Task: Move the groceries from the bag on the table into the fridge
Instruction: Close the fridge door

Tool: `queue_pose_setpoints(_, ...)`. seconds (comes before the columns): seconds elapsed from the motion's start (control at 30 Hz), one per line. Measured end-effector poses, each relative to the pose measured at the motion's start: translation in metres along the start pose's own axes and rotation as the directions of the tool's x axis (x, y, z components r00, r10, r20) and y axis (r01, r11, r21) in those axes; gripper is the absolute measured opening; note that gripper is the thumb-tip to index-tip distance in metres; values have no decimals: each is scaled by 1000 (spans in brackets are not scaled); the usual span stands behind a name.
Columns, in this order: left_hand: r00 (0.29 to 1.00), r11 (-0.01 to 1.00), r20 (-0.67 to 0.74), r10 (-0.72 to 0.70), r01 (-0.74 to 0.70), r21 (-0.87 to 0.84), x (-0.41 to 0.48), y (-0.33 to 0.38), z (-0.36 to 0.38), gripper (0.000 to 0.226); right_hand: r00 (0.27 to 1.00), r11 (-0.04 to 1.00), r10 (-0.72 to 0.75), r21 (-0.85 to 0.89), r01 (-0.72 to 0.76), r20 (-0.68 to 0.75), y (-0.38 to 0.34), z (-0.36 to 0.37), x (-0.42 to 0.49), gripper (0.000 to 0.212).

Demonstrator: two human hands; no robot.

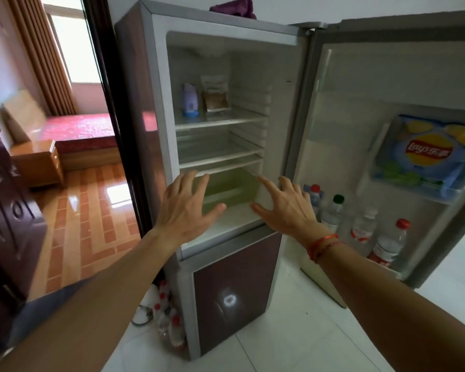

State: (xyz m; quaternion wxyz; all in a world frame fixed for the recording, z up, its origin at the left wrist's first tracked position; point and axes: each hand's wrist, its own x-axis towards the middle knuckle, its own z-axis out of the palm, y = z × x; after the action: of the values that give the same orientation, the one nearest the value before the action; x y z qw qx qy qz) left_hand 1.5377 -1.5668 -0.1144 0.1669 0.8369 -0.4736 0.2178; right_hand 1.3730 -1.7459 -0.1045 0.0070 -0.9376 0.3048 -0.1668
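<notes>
Showing left hand (pixel 184 210) and right hand (pixel 286 208), both spread and empty, just before green crisper drawer (pixel 228 187) of open fridge (pixel 159 89); likely best gripped at both front corners, drawn level; grocery bag out of view.

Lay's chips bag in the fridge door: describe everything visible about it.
The Lay's chips bag is a glossy light-blue packet with a red-and-yellow logo, pictured yellow chips above and green below. It stands leaning in a clear plastic door shelf of the open fridge door and nearly fills it. The left hand and right hand are both clear of it.
</notes>
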Motion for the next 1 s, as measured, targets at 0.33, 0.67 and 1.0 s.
queue_pose_setpoints(0.33, 998, 999, 53, -30, 31, -21, -73, 37, -35, 91, 999, 1000, 13, -21, -13, 43, 7, -25, -88, 75)
queue_pose_setpoints(0.67, 996, 998, 58, -65, 66, -16, -91, 77, -49, 92, 999, 1000, 5, 5, -5, 40, 28, -37, -114, 76)
queue_pose_setpoints(1.0, 995, 997, 94, 37, -30, -72, -57, 149, -36, 92, 991, 991, 133, -14, -133, 33, 102, -62, -141, 79)
